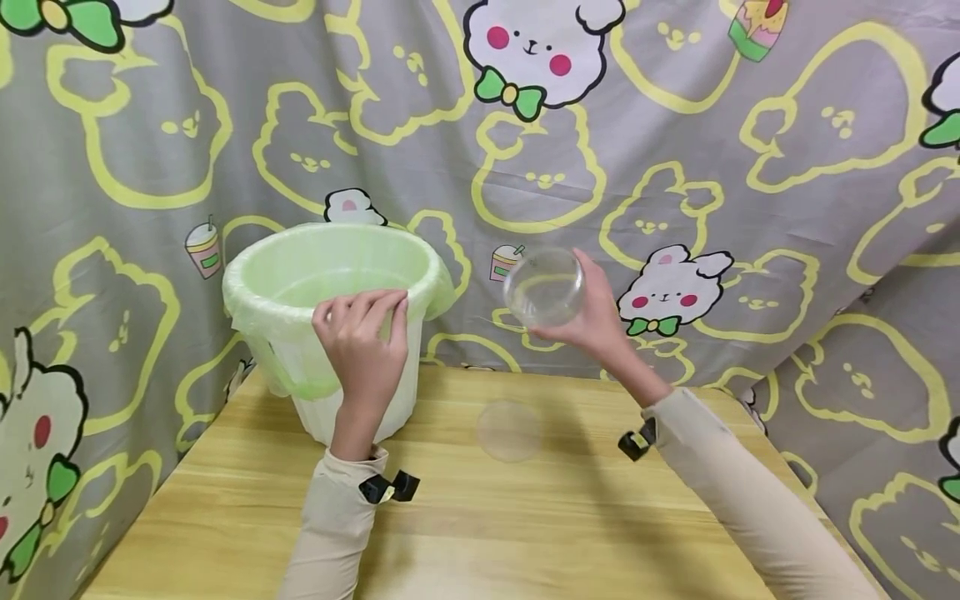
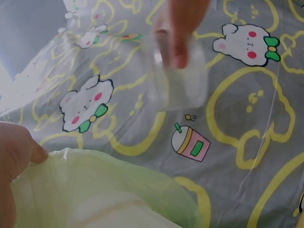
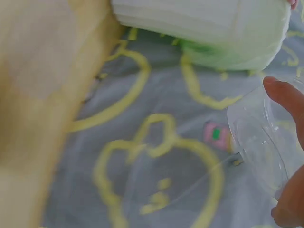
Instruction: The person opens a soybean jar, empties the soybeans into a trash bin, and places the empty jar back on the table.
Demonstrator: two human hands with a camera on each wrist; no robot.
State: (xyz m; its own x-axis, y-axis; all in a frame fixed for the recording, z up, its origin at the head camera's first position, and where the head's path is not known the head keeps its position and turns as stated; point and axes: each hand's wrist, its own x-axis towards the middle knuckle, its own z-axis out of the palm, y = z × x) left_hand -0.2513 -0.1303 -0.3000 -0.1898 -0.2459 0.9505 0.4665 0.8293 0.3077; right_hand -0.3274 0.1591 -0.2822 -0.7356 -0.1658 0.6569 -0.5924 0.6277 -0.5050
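Note:
A white bin (image 1: 397,375) lined with a pale green plastic bag (image 1: 255,275) stands on the table at the left. My left hand (image 1: 367,342) grips the bag at the near rim, and in the left wrist view the thumb (image 2: 39,154) lies against the bag's edge. To the right of the bin, raised above the table, my right hand (image 1: 596,308) holds a clear round plastic container (image 1: 543,287) tilted on its side. In the right wrist view, thumb and fingers reach around the clear container (image 3: 259,137). Its inside appears to hold nothing.
A translucent round disc (image 1: 510,431), like a lid, lies on the wooden table (image 1: 465,533) between the arms. A grey curtain (image 1: 420,167) with cartoon bears hangs behind the table and along its sides, close to the bin.

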